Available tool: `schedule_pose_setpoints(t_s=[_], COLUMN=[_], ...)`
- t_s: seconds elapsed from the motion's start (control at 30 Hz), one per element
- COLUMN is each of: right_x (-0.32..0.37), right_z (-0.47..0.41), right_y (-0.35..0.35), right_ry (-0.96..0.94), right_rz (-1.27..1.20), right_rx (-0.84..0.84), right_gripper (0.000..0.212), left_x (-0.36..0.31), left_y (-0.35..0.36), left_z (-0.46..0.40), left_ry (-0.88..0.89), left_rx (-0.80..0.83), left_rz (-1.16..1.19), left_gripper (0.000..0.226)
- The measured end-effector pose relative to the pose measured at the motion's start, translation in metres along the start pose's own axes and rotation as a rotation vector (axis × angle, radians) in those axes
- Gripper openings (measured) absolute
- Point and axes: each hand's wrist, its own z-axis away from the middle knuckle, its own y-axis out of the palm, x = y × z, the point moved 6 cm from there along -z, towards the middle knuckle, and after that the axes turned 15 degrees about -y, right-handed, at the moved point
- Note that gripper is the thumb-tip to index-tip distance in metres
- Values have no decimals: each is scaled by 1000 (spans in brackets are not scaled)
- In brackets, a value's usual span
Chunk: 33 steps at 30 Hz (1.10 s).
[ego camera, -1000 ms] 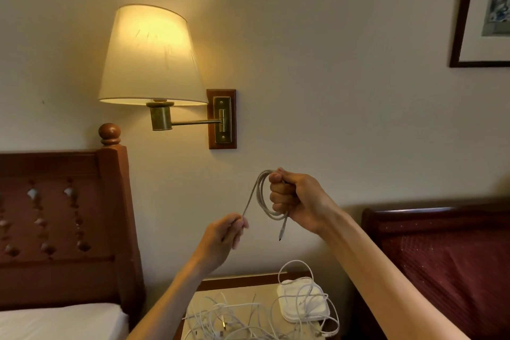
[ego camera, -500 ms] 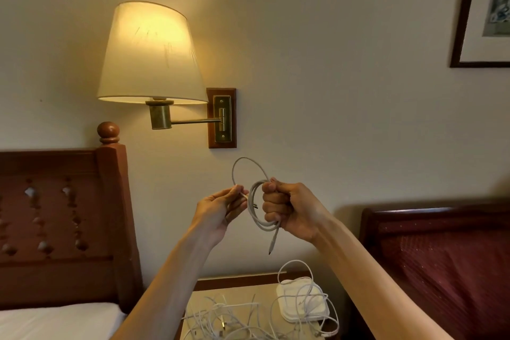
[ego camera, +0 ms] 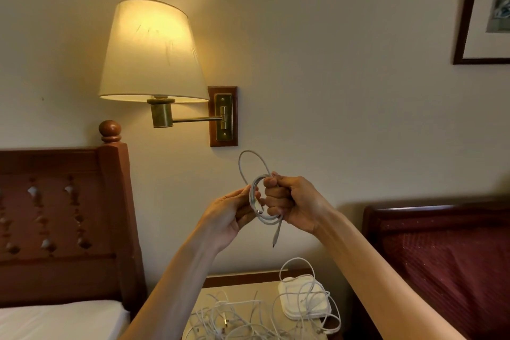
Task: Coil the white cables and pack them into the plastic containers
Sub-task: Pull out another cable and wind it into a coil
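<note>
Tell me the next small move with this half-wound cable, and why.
Probably feed the last loose loop onto the coil. The right hand is fisted around the coil, the left hand pinches the cable beside it, and one loop stands free above while a plug end dangles below.

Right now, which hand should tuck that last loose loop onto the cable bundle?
Probably the left hand. Its fingertips already pinch the cable beside the coil, under the loose loop. The right hand is a closed fist around the finished turns, so letting go could undo them.
</note>
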Motion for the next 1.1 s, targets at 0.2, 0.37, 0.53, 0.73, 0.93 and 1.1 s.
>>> schedule_pose_setpoints(t_s=[0.2,0.37,0.53,0.73,0.93,1.1], right_x=[5,11,22,38,32,31], right_z=[-8,-17,-31,-43,-43,-37], right_y=[-4,-1,-1,-4,-4,4], right_ry=[-95,-161,-214,-260,-255,-224], right_rz=[250,333,385,428,425,417], right_rx=[-20,-34,-56,-66,-26,60], right_gripper=[41,40,40,40,41,42], left_x=[-1,-10,7,63,56,-38], left_y=[17,13,8,-21,-4,-2], left_z=[16,28,33,28,26,26], left_ry=[147,385,528,350,-90,252], left_rx=[27,-320,-580,-623,-129,-458], left_rz=[-330,-753,-1114,-1123,-1044,-815], left_gripper=[23,18,25,28,84,60])
